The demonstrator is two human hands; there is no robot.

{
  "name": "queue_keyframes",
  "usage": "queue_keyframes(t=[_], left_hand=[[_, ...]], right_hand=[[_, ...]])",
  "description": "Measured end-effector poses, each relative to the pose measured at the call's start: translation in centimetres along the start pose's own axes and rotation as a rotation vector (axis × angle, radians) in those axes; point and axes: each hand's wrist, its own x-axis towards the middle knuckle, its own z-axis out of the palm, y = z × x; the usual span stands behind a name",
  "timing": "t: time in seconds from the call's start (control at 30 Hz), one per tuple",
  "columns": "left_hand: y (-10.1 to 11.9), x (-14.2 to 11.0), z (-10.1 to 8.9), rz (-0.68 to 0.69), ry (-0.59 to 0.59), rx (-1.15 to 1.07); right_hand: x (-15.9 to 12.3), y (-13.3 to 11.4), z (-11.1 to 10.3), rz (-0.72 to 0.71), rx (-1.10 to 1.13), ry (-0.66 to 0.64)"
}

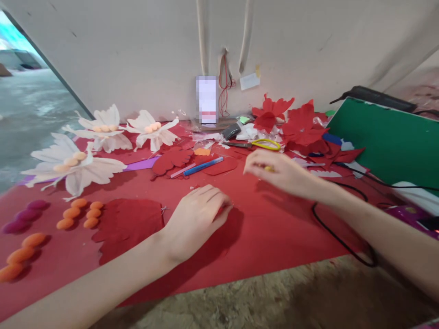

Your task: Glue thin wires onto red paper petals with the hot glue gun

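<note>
Head view: left hand [199, 221] with fingers curled downward above the red tabletop [274, 228], impossible to tell whether gripping anything; just to its left, a dark red scalloped piece [128, 221], flat. Right hand [267, 170] with fingers bent, a yellow bit [269, 168] showing at them, held or not unclear; just beyond, yellow-handled scissors [265, 144]. Beyond the left hand, a blue pen [203, 166].

Table covering [270, 233] reads plain red, the frilled sheet [130, 221] darker red, the small item [269, 168] in the right hand [283, 173] yellow. I note orange ball rows [71, 213], white flowers [77, 182] with peach centres [71, 162], a green board [391, 137].
</note>
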Motion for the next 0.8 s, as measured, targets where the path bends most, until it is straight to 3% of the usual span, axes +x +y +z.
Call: queue_keyframes(t=[0.03,0.1,0.2,0.27,0.37,0.47,0.67,0.77,0.8], left_hand=[[-0.1,-0.1,0.4,0.004,-0.015,-0.007],[-0.3,-0.3,1.0,0.015,-0.036,-0.018],[-0.3,-0.6,1.7,0.023,-0.065,-0.035],[-0.3,-0.8,1.9,0.022,-0.074,-0.049],[-0.3,-0.8,2.1,0.009,-0.079,-0.074],[-0.3,-0.8,2.0,-0.022,-0.078,-0.108],[-0.5,0.0,0.1,-0.161,-0.014,-0.19],[-0.9,0.8,-1.9,-0.284,0.046,-0.257],[-1.1,1.1,-2.6,-0.397,0.055,-0.366]], right_hand=[[1.0,1.8,-0.4,0.08,-0.158,0.019],[2.9,5.8,-1.0,0.187,-0.254,0.042],[4.9,10.5,-1.0,0.238,-0.316,-0.025],[5.5,12.1,-0.7,0.239,-0.332,-0.106],[5.6,12.6,-0.4,0.214,-0.359,-0.18],[5.3,11.8,-0.5,0.201,-0.393,-0.164],[4.8,10.6,-1.1,0.274,-0.361,-0.013],[4.6,10.7,-1.2,0.333,-0.236,0.086],[4.5,10.8,-1.3,0.347,-0.173,0.119]])
